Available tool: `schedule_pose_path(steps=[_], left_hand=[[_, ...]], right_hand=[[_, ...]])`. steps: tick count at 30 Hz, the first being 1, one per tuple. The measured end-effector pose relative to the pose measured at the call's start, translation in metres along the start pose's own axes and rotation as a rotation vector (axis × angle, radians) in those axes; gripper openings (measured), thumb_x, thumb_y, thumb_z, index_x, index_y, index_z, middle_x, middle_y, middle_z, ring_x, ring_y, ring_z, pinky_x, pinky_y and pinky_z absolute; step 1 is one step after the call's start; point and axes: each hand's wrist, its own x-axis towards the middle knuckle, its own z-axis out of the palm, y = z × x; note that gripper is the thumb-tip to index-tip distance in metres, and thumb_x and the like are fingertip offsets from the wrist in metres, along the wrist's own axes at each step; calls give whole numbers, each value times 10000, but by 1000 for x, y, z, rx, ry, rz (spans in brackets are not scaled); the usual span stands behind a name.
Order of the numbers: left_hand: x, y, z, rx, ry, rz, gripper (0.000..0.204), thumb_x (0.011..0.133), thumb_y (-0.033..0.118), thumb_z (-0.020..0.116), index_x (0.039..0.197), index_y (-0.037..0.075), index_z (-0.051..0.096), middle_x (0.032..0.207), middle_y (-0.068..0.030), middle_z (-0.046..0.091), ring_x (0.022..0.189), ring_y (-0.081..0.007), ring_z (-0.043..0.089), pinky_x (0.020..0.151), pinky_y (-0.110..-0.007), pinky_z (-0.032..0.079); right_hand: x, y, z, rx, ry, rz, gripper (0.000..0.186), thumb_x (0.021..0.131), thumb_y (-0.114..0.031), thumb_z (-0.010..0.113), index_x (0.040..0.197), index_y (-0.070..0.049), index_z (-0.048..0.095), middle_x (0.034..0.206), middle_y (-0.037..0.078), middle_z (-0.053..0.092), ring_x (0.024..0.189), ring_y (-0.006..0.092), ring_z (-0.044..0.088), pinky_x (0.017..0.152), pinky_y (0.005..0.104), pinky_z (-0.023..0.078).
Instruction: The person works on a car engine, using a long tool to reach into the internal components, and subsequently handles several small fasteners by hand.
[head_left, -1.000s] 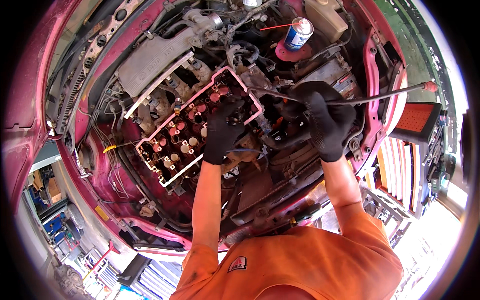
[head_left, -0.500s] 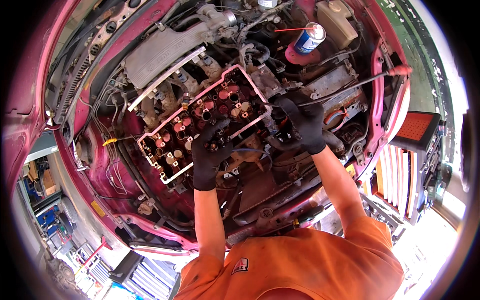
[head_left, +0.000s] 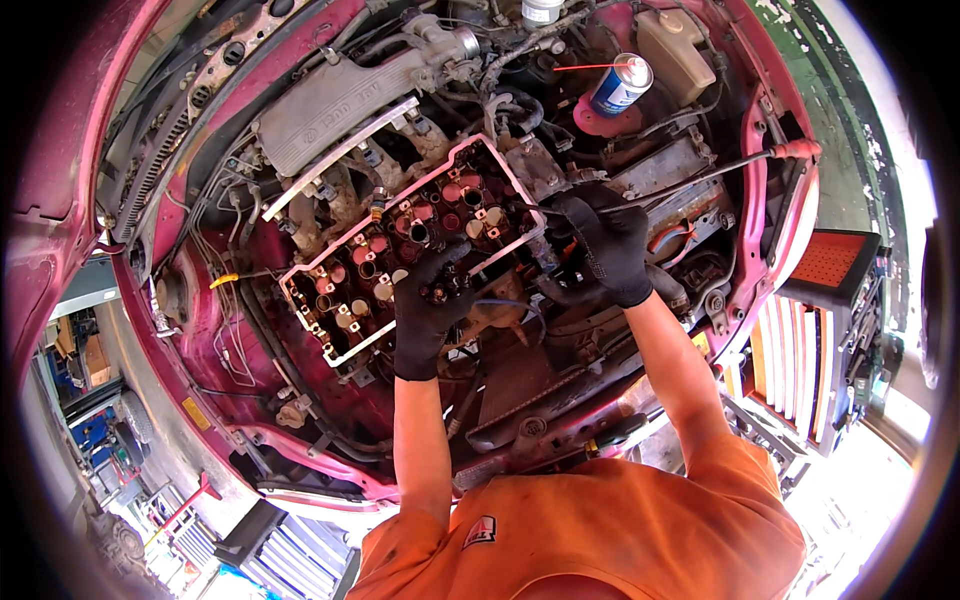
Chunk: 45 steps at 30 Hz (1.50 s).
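Observation:
An engine's cylinder head (head_left: 352,352) lies uncovered, with a pale gasket rim around several round tappets and bores. My left hand (head_left: 425,315), in a black glove, is cupped over its near edge. Small dark metal parts (head_left: 438,292) rest in its curled fingers; their exact kind is too small to make out. Right of the head, my gloved right hand (head_left: 612,245) is closed round a long thin metal rod (head_left: 690,185) with a red handle (head_left: 797,149). The handle end points to the far right, and the rod's other end reaches the head's right edge.
A grey intake manifold (head_left: 340,110) sits behind the head. At the back right, a spray can (head_left: 622,85) with a red straw stands near a beige plastic reservoir (head_left: 672,50). Hoses and the pink body rim surround the bay. A tool cabinet (head_left: 825,330) stands at right.
The whole view has shifted slightly, so the engine sits a little lower and further right. Both hands keep their hold, with only slight movement.

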Motion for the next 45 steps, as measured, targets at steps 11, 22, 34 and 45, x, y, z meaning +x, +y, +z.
schedule_pose_path(steps=[11, 22, 34, 45], left_hand=[[0, -8, 1, -6, 0, -12, 521, 689, -38, 630, 1209, -13, 645, 1173, -71, 661, 982, -121, 612, 840, -276, 507], [2, -10, 3, -29, -2, -13, 531, 678, -55, 617, 1207, -13, 644, 1201, -54, 637, 978, -117, 604, 828, -264, 494], [-7, 16, -4, -109, 57, 10, 535, 659, -48, 607, 1191, -20, 652, 1065, -68, 667, 734, -88, 584, 626, -236, 469], [-131, 47, 0, -760, -266, -255, 588, 646, 73, 718, 1214, -25, 601, 864, -75, 658, 591, -133, 589, 511, -249, 461]], right_hand=[[2, 19, -3, -11, 0, 59, 101, 903, -59, 667, 872, 31, 703, 771, 63, 696, 676, 95, 636, 598, 248, 504], [1, 10, -6, 61, 24, -26, 112, 922, -70, 645, 893, 29, 688, 753, 51, 685, 629, 82, 605, 561, 236, 472], [-19, -56, -23, 114, 39, -89, 169, 960, -97, 592, 973, 55, 663, 804, 98, 692, 645, 138, 653, 563, 240, 510], [-138, -181, -53, 392, -93, -255, 297, 979, -224, 533, 845, 39, 566, 795, 180, 597, 524, 212, 578, 449, 278, 467]])
